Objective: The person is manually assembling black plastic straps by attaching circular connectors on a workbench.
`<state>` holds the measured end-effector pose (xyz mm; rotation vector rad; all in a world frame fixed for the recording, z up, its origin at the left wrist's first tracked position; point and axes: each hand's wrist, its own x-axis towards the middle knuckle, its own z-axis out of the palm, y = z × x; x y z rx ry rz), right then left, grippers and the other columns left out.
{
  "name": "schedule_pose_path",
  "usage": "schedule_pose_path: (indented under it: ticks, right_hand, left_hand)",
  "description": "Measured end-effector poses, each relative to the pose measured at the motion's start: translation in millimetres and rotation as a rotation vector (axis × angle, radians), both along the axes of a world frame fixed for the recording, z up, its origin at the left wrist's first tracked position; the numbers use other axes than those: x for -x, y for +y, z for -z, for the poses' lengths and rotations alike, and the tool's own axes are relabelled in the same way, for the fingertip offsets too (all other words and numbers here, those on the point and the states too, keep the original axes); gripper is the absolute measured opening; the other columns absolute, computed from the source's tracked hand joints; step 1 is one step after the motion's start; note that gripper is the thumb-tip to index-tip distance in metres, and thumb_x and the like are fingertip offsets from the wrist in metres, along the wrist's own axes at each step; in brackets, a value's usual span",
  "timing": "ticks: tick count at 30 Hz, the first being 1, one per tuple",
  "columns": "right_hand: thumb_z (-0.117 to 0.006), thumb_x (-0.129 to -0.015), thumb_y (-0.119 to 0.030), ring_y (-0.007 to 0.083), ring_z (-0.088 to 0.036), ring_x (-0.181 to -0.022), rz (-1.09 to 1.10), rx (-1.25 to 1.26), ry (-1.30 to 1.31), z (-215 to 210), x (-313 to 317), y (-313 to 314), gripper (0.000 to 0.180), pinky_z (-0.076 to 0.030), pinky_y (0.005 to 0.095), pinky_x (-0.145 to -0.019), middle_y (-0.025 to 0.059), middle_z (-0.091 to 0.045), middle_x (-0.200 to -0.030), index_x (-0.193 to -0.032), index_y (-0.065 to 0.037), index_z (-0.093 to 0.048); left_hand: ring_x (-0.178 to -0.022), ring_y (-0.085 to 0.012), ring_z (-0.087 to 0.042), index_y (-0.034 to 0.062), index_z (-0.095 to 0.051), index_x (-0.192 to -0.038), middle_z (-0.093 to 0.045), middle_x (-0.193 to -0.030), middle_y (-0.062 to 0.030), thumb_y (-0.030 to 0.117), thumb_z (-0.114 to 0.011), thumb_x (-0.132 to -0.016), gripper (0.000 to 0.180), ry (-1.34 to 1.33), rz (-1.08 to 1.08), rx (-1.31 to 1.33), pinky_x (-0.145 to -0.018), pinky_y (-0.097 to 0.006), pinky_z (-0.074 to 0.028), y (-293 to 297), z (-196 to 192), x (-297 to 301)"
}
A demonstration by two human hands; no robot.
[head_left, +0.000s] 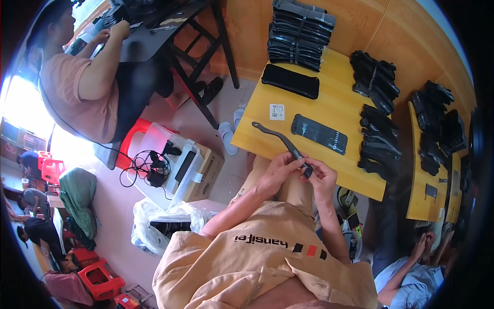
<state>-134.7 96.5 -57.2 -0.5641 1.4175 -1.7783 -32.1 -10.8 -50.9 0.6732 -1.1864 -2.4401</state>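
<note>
Both of my hands are at the near edge of the yellow table, closed on one long, dark, curved strap [280, 136]. My left hand [279, 174] pinches it near its lower end. My right hand [323, 178] grips the tip with thumb and fingers. The strap's narrow far end, which has a small loop, reaches up to the left over the table. Just beyond my hands a flat dark grey panel [318, 134] with pale markings lies on the tabletop. Left of the panel is a small white printed label [277, 112]. A black flat pouch [290, 81] lies farther back.
A tall tied stack of dark flat pieces [299, 33] stands at the table's back. Dark strap bundles [380, 141] line its right side. At left are a clear plastic bin [182, 177] with cables and a carton [208, 175]. A co-worker [82, 98] sits at a dark table.
</note>
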Motion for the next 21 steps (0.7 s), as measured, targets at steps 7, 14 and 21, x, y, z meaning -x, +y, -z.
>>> schedule_pose_path:
  ticks: [7,14,21]
  right_hand:
    - [-0.055,-0.077,0.008,0.012,-0.059,-0.073,0.062,0.005,0.617,-18.2,-5.2,0.4,0.019,-0.046,0.0192,-0.064,0.0069,-0.057,-0.087,-0.094,0.004,-0.063]
    - [-0.052,-0.068,0.016,0.0162,-0.058,-0.07,0.106,0.016,0.71,-15.1,-6.0,4.0,0.029,-0.046,0.0229,-0.06,0.0093,-0.058,-0.082,-0.089,0.001,-0.065]
    - [-0.052,-0.068,0.016,0.0114,-0.058,-0.069,0.028,-0.012,0.728,-31.6,-1.7,5.2,0.029,-0.046,0.0217,-0.058,0.008,-0.058,-0.082,-0.09,0.002,-0.064]
  left_hand:
    - [-0.083,-0.013,-0.06,-0.0007,-0.055,-0.107,-0.062,-0.092,-0.0068,0.014,-0.056,-0.089,0.024,0.014,-0.16,0.029,-0.077,-0.026,-0.048,-4.4,10.5,-2.7]
    - [-0.082,-0.0131,-0.061,-0.0004,-0.057,-0.109,-0.063,-0.092,-0.0073,0.015,-0.058,-0.087,0.026,0.015,-0.108,-0.01,-0.075,-0.024,-0.049,2.8,-2.2,-3.9]
    - [-0.08,-0.0138,-0.062,-0.003,-0.058,-0.106,-0.064,-0.089,-0.0085,0.011,-0.057,-0.087,0.023,0.041,-0.116,-0.08,-0.072,-0.024,-0.052,0.1,-7.8,-4.9]
